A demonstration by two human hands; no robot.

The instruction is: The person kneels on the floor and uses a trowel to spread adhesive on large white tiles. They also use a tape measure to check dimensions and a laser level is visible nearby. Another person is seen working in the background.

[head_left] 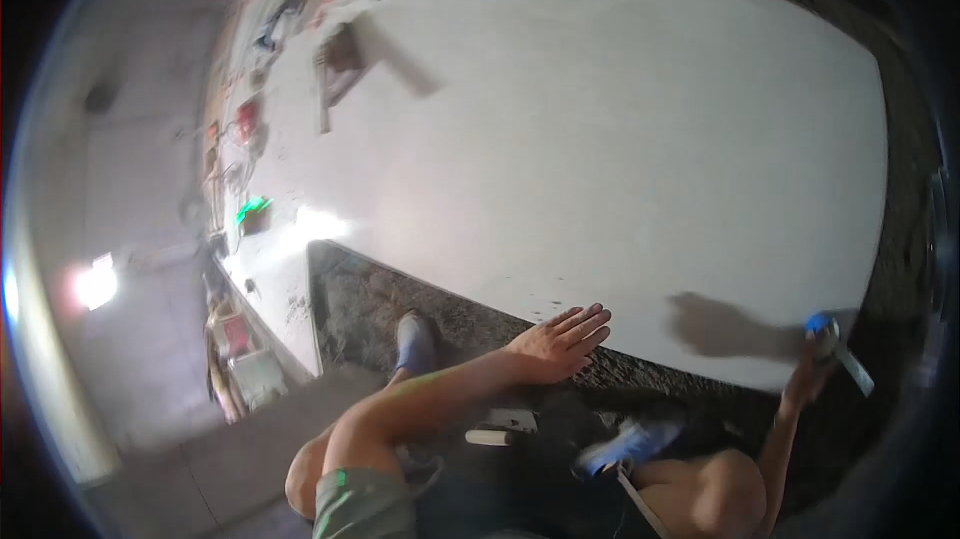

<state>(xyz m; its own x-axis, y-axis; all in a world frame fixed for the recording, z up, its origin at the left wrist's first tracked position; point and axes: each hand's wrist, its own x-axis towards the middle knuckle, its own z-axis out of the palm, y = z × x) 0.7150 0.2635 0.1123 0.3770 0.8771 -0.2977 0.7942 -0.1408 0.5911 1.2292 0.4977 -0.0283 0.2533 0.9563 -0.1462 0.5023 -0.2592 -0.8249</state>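
Across the frame's middle, a white panel [620, 139] lies over dark rough ground [370, 304]. I see the left hand [562, 346] unclenched at lower centre, perhaps for balance; at lower right, the right hand [812, 372] grasps a blue-topped tool [821, 325], likely held outward to clear the knee [728, 494].

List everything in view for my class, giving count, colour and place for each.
White panel: 1, white, centre
Rough ground: 1, dark, around the panel
Floor: 1, grey, left
Blurred object: 1, brown, panel's upper left
Green-topped item: 1, green, left
Other clutter: too blurred to count, mixed, far left
Handled tool: 1, pale, between the legs
Handheld item: 1, blue and pale, right hand
Shoes: 2, bluish, lower centre
Left hand: 1, bare, near panel edge
Right hand: 1, bare, lower right
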